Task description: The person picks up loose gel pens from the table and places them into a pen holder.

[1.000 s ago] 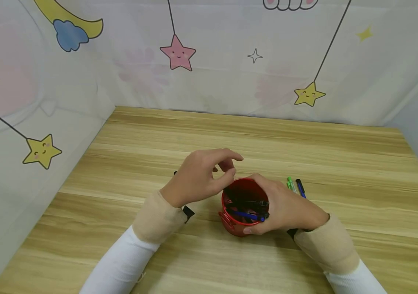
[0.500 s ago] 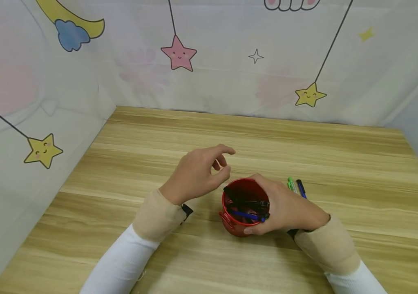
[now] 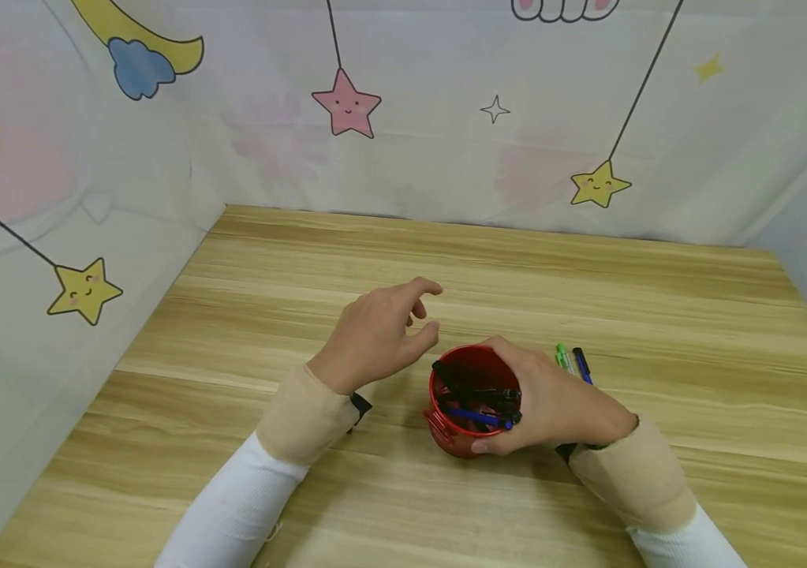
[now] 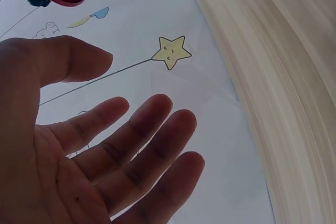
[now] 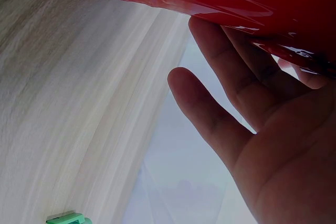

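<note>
A small red bucket (image 3: 454, 443) with a wire-like side handle stands on the table, its mouth facing up. Inside it lie a blue pen (image 3: 476, 416) and several dark pens, hard to tell apart in the shadow. My right hand (image 3: 541, 394) grips the bucket from its right side, thumb at the near side and fingers at the far rim. In the right wrist view, fingertips (image 5: 207, 27) touch the red wall. My left hand (image 3: 375, 331) hovers up and left of the bucket, fingers loosely bent, holding nothing. The left wrist view shows its palm and spread fingers.
Just beyond my right hand lie a green pen (image 3: 565, 357) and a blue pen with a black cap (image 3: 583, 364), partly hidden by the hand. White cloth walls with printed stars (image 3: 346, 104) border the wooden table (image 3: 289, 260) at the back and sides.
My left hand has drawn back from the bucket's rim, left and slightly away. The right hand and the bucket stay in place.
</note>
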The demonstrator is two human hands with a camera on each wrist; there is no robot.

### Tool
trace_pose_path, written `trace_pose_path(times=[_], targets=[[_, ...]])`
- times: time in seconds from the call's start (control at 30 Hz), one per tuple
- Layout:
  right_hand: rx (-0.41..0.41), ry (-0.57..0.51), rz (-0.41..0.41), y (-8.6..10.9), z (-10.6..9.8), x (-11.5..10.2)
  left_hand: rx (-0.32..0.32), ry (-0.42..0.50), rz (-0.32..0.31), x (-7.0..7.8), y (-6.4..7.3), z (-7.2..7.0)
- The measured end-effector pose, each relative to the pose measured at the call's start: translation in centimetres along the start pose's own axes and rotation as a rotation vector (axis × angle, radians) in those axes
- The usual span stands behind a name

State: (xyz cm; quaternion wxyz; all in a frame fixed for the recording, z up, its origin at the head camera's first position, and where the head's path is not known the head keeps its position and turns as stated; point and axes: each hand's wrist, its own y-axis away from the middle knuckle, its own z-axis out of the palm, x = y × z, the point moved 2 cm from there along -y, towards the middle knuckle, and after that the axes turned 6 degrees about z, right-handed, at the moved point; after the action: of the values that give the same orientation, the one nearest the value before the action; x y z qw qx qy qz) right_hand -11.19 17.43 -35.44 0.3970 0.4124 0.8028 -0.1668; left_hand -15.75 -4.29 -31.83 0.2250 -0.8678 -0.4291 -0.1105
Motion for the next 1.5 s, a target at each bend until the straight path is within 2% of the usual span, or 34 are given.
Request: trace_pose_path(times=[0.33,1.1,1.5], targets=[[-0.003,-0.011,0.013,0.0,0.0,0.1,-0.079,-0.052,-0.078,-0.4,0.1,0.2],[0.002,-0.006,0.013,0.0,-0.2,0.2,-0.139,-0.146,-0.163,-1.1,0.3,0.6],[0.005,-0.005,0.028,-0.1,-0.4,0.1,-0.177,-0.153,-0.203,-1.3,0.3,0.6]])
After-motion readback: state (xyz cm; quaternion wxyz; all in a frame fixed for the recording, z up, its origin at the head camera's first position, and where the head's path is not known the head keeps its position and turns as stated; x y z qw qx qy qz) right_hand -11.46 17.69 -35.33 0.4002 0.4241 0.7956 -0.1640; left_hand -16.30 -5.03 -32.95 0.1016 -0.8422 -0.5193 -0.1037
